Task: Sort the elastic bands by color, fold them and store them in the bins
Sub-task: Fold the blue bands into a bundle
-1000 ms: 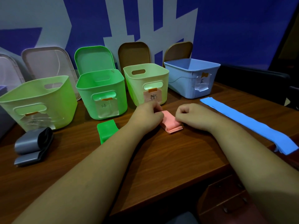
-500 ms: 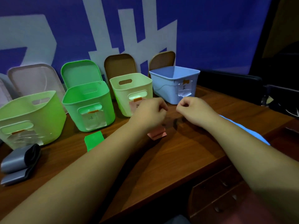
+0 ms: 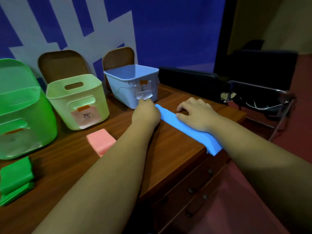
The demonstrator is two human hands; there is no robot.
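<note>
Limp-looking blue elastic band (image 3: 185, 130): pinch its 11 o'clock end; left hand (image 3: 146, 114) hides its fingers, right hand (image 3: 196, 114) rests on it, fingers relaxed.

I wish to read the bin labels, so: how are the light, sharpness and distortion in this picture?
Head view: the light is dim and bluish. Head view: the label on the blue bin and the one on the pale green bin are too soft to read. Head view: the wide angle stretches the forearms and bends the desk edge, and the left hand looks slightly smeared.
</note>
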